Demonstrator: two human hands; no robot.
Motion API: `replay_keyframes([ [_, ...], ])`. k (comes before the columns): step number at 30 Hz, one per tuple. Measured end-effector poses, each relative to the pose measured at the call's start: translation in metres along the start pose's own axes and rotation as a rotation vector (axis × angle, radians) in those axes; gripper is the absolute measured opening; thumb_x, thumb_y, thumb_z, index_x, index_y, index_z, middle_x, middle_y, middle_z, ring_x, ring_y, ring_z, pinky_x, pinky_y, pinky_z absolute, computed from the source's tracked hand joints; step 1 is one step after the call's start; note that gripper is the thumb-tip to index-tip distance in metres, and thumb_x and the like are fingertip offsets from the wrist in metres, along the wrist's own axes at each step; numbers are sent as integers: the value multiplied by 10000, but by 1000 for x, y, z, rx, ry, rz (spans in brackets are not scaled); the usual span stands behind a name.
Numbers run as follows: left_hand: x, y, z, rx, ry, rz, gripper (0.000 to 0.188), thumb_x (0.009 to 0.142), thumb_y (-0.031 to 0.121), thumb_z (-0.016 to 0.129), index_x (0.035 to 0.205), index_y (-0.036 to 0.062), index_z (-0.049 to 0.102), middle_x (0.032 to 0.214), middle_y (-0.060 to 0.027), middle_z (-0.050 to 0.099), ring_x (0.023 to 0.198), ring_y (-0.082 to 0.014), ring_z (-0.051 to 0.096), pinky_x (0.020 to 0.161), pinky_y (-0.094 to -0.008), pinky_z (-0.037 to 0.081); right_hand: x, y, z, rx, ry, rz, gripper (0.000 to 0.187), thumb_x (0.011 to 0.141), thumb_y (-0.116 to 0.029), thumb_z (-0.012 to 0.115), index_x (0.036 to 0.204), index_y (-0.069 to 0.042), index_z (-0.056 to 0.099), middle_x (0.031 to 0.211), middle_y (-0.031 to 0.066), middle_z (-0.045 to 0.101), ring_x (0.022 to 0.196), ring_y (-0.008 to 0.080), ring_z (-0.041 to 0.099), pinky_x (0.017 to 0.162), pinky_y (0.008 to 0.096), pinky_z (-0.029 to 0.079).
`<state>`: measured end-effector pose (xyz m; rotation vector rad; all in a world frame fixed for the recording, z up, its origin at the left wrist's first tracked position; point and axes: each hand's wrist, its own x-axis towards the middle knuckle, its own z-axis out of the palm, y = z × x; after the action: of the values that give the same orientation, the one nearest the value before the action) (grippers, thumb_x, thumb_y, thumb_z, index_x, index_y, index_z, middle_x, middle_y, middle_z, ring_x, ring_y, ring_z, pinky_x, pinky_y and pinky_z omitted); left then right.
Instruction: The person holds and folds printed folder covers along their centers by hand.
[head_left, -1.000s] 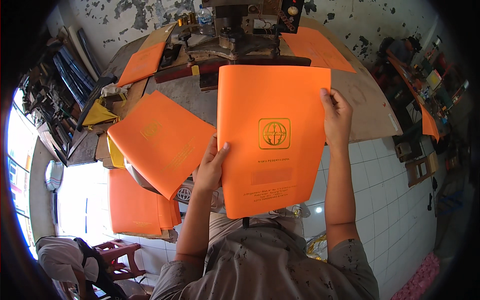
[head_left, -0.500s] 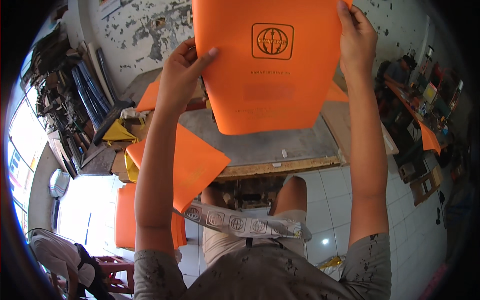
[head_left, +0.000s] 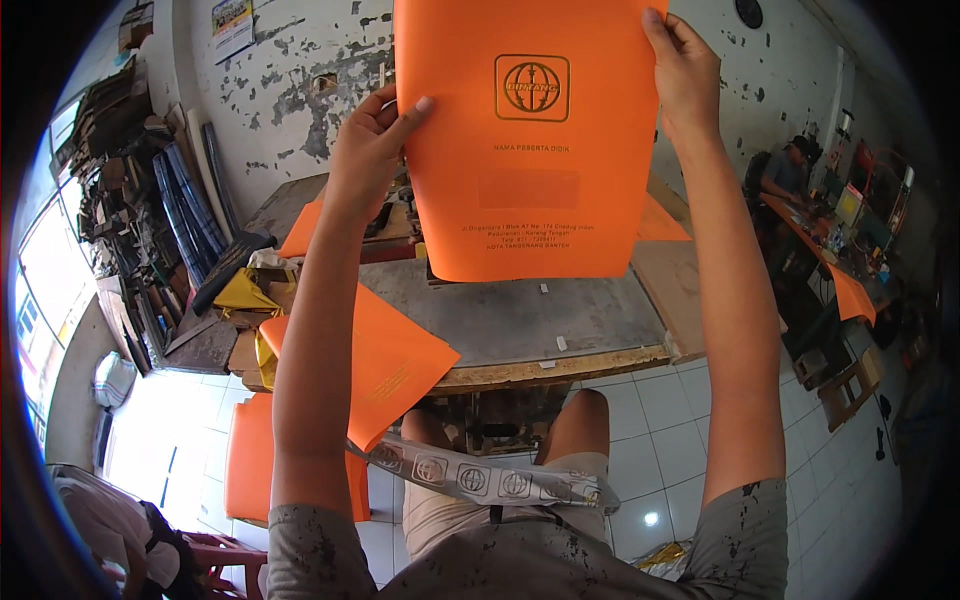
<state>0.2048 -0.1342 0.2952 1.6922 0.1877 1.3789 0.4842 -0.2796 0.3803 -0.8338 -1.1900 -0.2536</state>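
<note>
Gripping an orange cover [head_left: 530, 225] by both side edges — it's up above the table [head_left: 480, 320], front facing me, upper edge out of view. My left hand [head_left: 368, 150] pinches the left edge, thumb on the front, fingers curled behind; my right hand [head_left: 685, 80] is closed on the right edge, higher up, thumb at the front too. A gold globe emblem [head_left: 533, 88] sits above small printed lines and a faint rectangle [head_left: 528, 189]. At the table's near left corner, an orange sheet [head_left: 400, 355] lies skewed, partly behind my left forearm [head_left: 318, 390]. Below that corner — a pile of orange covers [head_left: 250, 460]. Just off the table's near edge, a see-through strip [head_left: 490, 480] with globe marks crosses my lap. Yellow foil [head_left: 243, 292] bunches left of the table; small white bits [head_left: 561, 343] lie on its grey top. Well right of the table, a person [head_left: 785, 172] is at another bench [head_left: 808, 228]; lower left of it, another person [head_left: 95, 515] beside a red stool [head_left: 225, 555].
</note>
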Motion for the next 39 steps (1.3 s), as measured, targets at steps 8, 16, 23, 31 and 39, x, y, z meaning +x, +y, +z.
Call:
replay_keyframes([
  [8, -11, 6, 4, 46, -30, 29, 566, 982, 288, 725, 1382, -49, 507, 1191, -111, 721, 1065, -141, 700, 908, -276, 546, 0, 21, -9, 110, -29, -38, 376, 1022, -277, 679, 1248, 23, 686, 1128, 56, 734, 1010, 103, 682, 880, 248, 545],
  [16, -16, 1, 2, -2, -17, -19, 580, 963, 227, 751, 1376, -84, 488, 1230, -142, 711, 1082, -151, 690, 908, -286, 552, -6, 21, -3, 118, -11, -55, 324, 1022, -302, 683, 1115, 3, 738, 912, -9, 719, 785, 33, 613, 691, 209, 498],
  [23, -17, -2, 0, -16, -21, -11, 580, 961, 226, 752, 1372, -87, 487, 1237, -149, 707, 1085, -154, 692, 912, -289, 556, -9, 23, -3, 152, -20, -56, 320, 1022, -304, 684, 1109, -2, 739, 899, -22, 712, 795, 22, 602, 702, 205, 492],
  [31, -19, -5, -4, -51, -28, -13, 564, 961, 185, 749, 1371, -99, 486, 1231, -174, 702, 1111, -183, 689, 949, -301, 558, -15, 25, -2, 157, -21, -30, 335, 1013, -312, 698, 1120, 5, 731, 905, -25, 702, 791, 20, 585, 697, 201, 477],
  [39, -23, -5, -4, -33, -26, -16, 538, 971, 173, 736, 1368, -95, 492, 1234, -173, 702, 1113, -185, 688, 977, -308, 547, -18, 29, -3, 171, -55, -30, 329, 1019, -297, 690, 1140, 6, 725, 929, -15, 711, 811, 29, 608, 711, 200, 495],
])
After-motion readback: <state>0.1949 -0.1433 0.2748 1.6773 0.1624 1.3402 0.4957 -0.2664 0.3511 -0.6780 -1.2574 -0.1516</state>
